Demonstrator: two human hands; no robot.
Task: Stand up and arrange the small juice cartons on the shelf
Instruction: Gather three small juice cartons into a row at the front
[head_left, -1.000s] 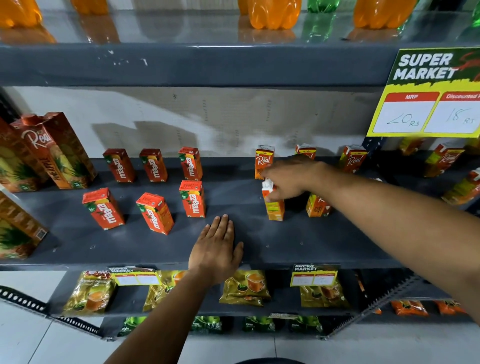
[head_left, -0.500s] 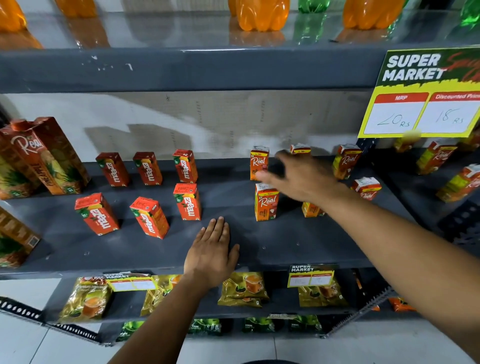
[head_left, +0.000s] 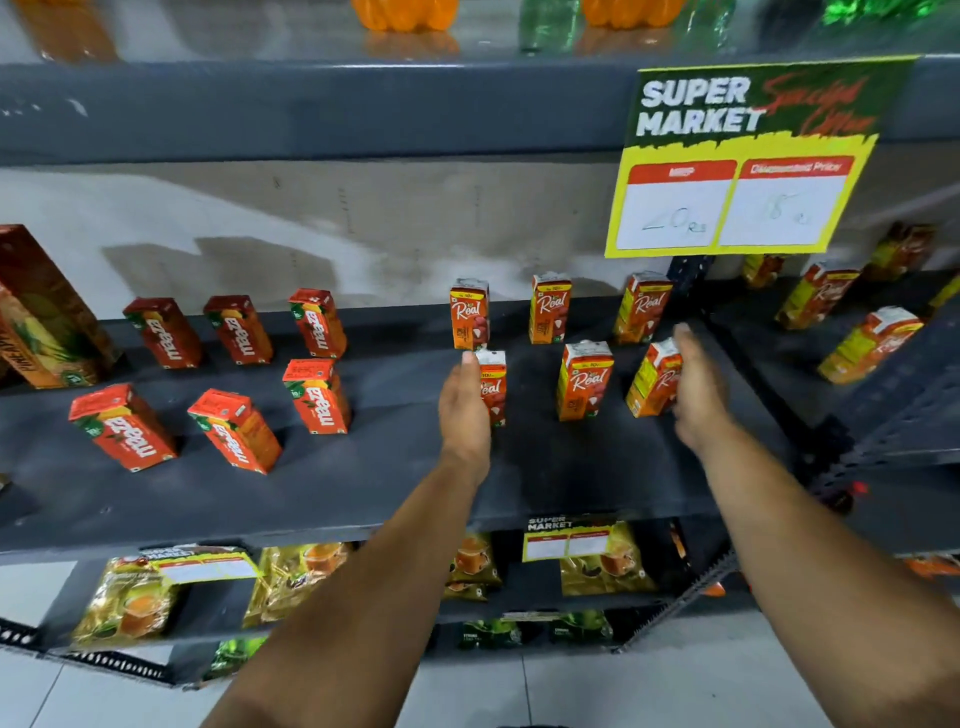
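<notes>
On the dark grey shelf (head_left: 363, 478) six small Real juice cartons stand in two rows of three. My left hand (head_left: 462, 410) lies flat against the left side of the front-left Real carton (head_left: 493, 387) and hides part of it. My right hand (head_left: 696, 384) rests with straight fingers on the right side of the front-right Real carton (head_left: 652, 382), which leans slightly. Between them the middle front carton (head_left: 584, 382) stands free. The back row (head_left: 549, 309) is untouched. Further left several red Maaza cartons (head_left: 317, 395) stand in two rows.
A tall pineapple carton (head_left: 41, 322) stands at the far left. A yellow price sign (head_left: 743, 161) hangs from the upper shelf above the right cartons. More cartons (head_left: 872, 343) sit on the neighbouring shelf to the right. Gold pouches (head_left: 130, 603) fill the shelf below.
My left hand has left the shelf's front edge and gone up to the front-left Real carton. My right hand moved right to the front-right carton, which now stands. The view shifted right.
</notes>
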